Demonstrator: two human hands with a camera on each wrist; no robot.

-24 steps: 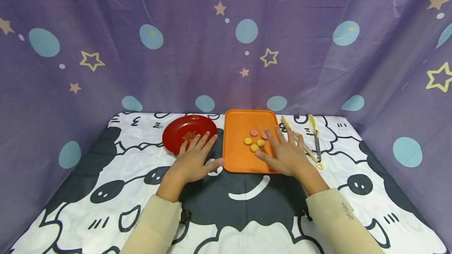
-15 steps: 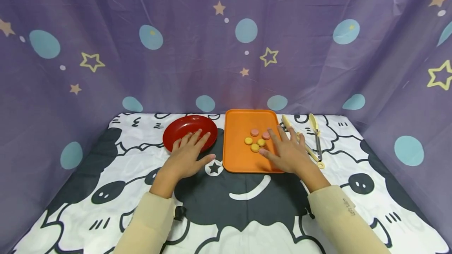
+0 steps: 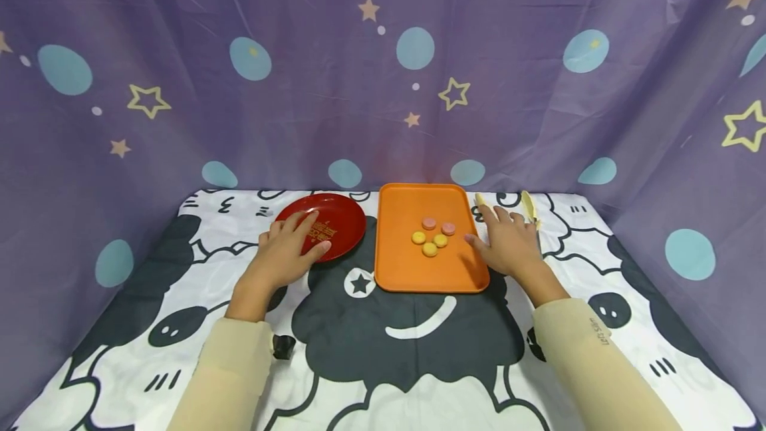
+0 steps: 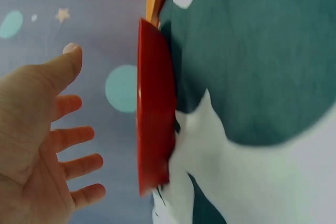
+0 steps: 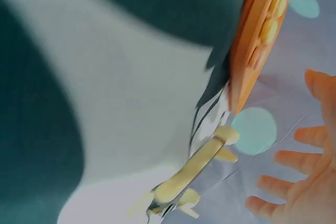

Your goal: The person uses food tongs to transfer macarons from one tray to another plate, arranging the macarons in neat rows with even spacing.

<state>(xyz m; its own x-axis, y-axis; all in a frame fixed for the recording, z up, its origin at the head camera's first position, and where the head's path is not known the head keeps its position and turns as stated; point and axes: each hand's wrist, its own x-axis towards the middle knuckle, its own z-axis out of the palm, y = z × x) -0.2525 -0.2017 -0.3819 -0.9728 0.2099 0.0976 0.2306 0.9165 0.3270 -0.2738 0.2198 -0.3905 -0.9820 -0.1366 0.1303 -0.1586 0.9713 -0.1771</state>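
My left hand [image 3: 276, 259] hovers over the near left side of a round red plate [image 3: 341, 235], fingers spread and holding nothing. In the left wrist view the plate [image 4: 155, 108] lies apart from that hand [image 4: 37, 140]. My right hand [image 3: 509, 245], relaxed with nothing in it, hangs above a pair of tongs [image 3: 529, 206] with pale yellow ends. It covers most of them in the head view; the right wrist view shows the tongs [image 5: 189, 174] lying on the cloth, apart from the hand [image 5: 307, 177].
Between the hands lies an orange tray [image 3: 407, 201]. On it sit several small macaron-like rounds, yellow ones [image 3: 429, 249] and pink ones [image 3: 429, 223]. A cartoon-patterned cloth [image 3: 419, 378] covers the table. A purple curtain [image 3: 335, 125] rises behind the far edge.
My left hand has moved left, from the plate's near right side to its left side. My right hand has shifted right, off the tray and over the tongs.
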